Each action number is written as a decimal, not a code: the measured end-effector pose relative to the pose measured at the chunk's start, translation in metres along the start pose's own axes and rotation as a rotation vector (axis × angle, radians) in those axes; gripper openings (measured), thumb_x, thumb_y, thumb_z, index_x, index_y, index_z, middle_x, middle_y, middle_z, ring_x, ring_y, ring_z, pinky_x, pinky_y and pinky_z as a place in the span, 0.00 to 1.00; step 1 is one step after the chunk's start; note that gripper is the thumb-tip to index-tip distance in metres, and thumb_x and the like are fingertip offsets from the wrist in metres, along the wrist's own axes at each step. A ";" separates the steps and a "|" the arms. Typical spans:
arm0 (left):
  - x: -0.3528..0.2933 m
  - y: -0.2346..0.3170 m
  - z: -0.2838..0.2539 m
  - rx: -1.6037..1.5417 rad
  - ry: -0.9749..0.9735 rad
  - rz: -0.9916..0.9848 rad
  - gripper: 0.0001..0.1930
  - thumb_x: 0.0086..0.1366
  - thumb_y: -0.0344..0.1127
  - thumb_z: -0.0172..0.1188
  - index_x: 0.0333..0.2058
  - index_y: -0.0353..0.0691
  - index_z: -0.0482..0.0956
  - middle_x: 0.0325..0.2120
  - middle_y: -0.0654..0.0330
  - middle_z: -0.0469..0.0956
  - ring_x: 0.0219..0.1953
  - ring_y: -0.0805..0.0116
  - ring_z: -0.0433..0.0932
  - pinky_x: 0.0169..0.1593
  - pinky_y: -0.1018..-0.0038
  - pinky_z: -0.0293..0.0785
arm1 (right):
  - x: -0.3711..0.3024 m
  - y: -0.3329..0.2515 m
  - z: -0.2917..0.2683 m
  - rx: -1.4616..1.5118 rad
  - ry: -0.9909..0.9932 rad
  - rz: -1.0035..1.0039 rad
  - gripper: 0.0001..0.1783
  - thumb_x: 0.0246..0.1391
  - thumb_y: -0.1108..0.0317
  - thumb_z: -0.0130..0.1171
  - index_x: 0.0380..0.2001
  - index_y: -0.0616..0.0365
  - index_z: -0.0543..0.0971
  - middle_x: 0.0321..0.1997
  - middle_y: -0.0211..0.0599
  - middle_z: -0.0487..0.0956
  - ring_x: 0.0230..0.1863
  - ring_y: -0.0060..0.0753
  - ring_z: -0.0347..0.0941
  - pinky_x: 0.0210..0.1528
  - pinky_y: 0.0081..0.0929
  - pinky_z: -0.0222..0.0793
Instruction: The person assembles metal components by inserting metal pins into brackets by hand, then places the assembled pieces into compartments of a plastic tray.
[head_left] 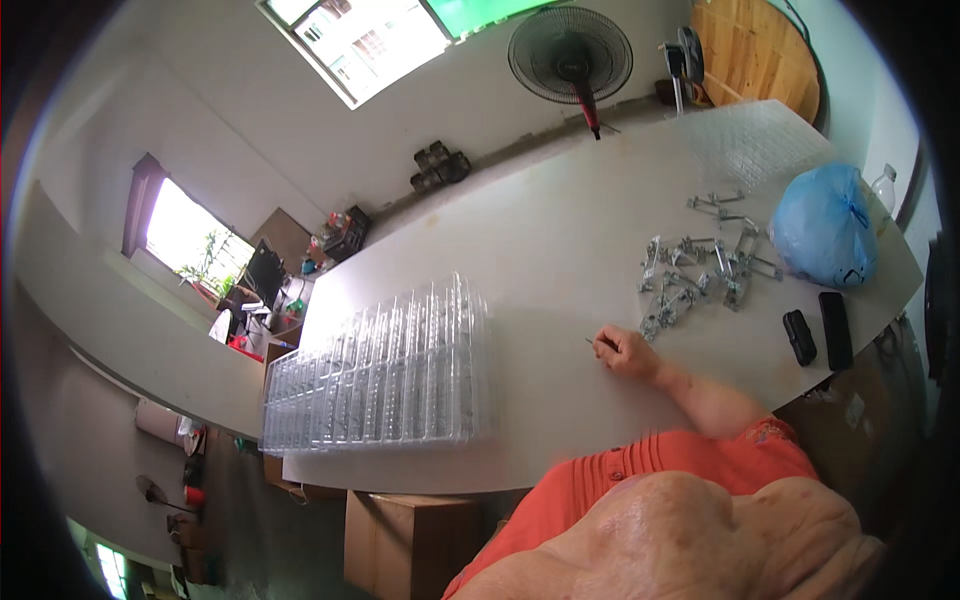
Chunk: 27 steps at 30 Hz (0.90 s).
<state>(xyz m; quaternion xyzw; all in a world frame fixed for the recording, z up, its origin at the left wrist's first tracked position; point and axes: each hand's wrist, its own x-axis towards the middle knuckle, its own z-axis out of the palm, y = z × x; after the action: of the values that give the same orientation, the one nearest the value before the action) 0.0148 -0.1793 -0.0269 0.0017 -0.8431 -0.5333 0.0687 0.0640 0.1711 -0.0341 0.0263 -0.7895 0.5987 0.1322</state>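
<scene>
My right hand rests near the table's front edge, fingers pinched on a small, thin dark piece that pokes out to the left. Just beyond it lies a loose pile of silvery metal fittings, their exact kind too small to tell. To the left stand stacked clear plastic trays with long, narrow compartments; no hand touches them. Bare skin, large and very close, fills the lower edge in front of my red clothing. I cannot tell whether it is my left hand, and no fingers show there.
On the right of the pale table are a tied blue plastic bag, a black case, a flat black object and a clear bottle. Clear plastic sheeting or trays lie behind. A fan stands beyond; a cardboard box sits below.
</scene>
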 end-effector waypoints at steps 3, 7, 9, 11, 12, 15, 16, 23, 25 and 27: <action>0.007 0.013 0.006 -0.012 0.006 0.060 0.12 0.66 0.37 0.59 0.26 0.35 0.79 0.20 0.58 0.78 0.19 0.70 0.72 0.26 0.72 0.69 | -0.001 -0.004 0.001 0.026 -0.032 0.023 0.09 0.63 0.66 0.58 0.35 0.61 0.77 0.24 0.33 0.79 0.25 0.22 0.74 0.29 0.26 0.70; 0.008 0.025 0.012 -0.011 0.003 0.114 0.12 0.66 0.37 0.59 0.26 0.35 0.79 0.20 0.58 0.78 0.19 0.70 0.72 0.26 0.72 0.69 | 0.000 -0.006 -0.002 0.008 -0.034 0.034 0.09 0.63 0.66 0.58 0.35 0.61 0.77 0.24 0.33 0.79 0.24 0.22 0.74 0.29 0.26 0.70; 0.008 0.029 0.014 -0.007 -0.003 0.134 0.12 0.66 0.36 0.59 0.26 0.35 0.79 0.20 0.58 0.78 0.19 0.70 0.72 0.26 0.72 0.69 | -0.002 -0.008 -0.002 -0.012 -0.026 0.001 0.09 0.63 0.66 0.58 0.34 0.61 0.77 0.24 0.33 0.79 0.24 0.22 0.74 0.29 0.26 0.70; 0.006 0.034 0.016 -0.005 -0.008 0.153 0.12 0.66 0.36 0.59 0.26 0.35 0.79 0.20 0.58 0.78 0.19 0.71 0.72 0.26 0.72 0.69 | 0.002 -0.012 -0.005 0.001 -0.031 0.017 0.08 0.63 0.66 0.58 0.34 0.61 0.77 0.24 0.33 0.79 0.24 0.22 0.74 0.29 0.26 0.70; 0.005 0.036 0.018 -0.007 -0.010 0.163 0.12 0.66 0.36 0.59 0.27 0.35 0.79 0.20 0.58 0.78 0.19 0.71 0.72 0.26 0.72 0.69 | 0.004 -0.013 -0.006 0.013 -0.038 0.030 0.08 0.63 0.67 0.58 0.34 0.61 0.77 0.24 0.32 0.79 0.24 0.22 0.74 0.29 0.26 0.70; 0.003 0.044 0.020 -0.010 -0.004 0.195 0.12 0.67 0.36 0.59 0.27 0.35 0.79 0.20 0.58 0.77 0.19 0.71 0.71 0.26 0.72 0.68 | 0.003 -0.011 -0.005 0.020 -0.046 0.024 0.08 0.63 0.67 0.58 0.34 0.61 0.77 0.24 0.31 0.79 0.25 0.21 0.74 0.29 0.25 0.70; 0.003 0.047 0.021 -0.010 0.001 0.206 0.12 0.67 0.36 0.59 0.27 0.35 0.79 0.20 0.58 0.77 0.19 0.71 0.71 0.26 0.72 0.68 | 0.004 -0.012 -0.006 0.019 -0.050 0.021 0.08 0.63 0.67 0.58 0.34 0.61 0.77 0.24 0.31 0.79 0.25 0.21 0.74 0.29 0.25 0.70; -0.016 0.061 0.013 0.007 0.024 0.265 0.12 0.67 0.36 0.58 0.27 0.35 0.79 0.20 0.58 0.77 0.19 0.71 0.71 0.26 0.72 0.68 | -0.002 -0.016 -0.006 0.056 -0.040 0.087 0.08 0.64 0.67 0.57 0.34 0.61 0.77 0.24 0.29 0.78 0.25 0.19 0.73 0.29 0.23 0.69; -0.025 0.065 0.011 0.015 0.023 0.281 0.12 0.67 0.36 0.58 0.27 0.35 0.79 0.20 0.58 0.77 0.19 0.71 0.71 0.26 0.72 0.68 | -0.005 -0.017 -0.005 0.031 -0.047 0.082 0.08 0.64 0.67 0.57 0.34 0.61 0.77 0.23 0.29 0.77 0.24 0.19 0.72 0.29 0.24 0.69; -0.030 0.072 0.011 0.023 0.020 0.301 0.12 0.67 0.36 0.58 0.27 0.35 0.79 0.19 0.58 0.77 0.19 0.71 0.71 0.26 0.73 0.68 | -0.003 -0.016 -0.004 0.060 -0.039 0.073 0.09 0.64 0.66 0.57 0.34 0.61 0.77 0.22 0.30 0.77 0.23 0.21 0.73 0.28 0.25 0.69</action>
<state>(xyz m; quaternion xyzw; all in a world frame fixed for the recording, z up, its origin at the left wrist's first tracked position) 0.0487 -0.1358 0.0301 -0.1186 -0.8392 -0.5072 0.1562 0.0709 0.1704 -0.0185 0.0133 -0.7742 0.6258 0.0939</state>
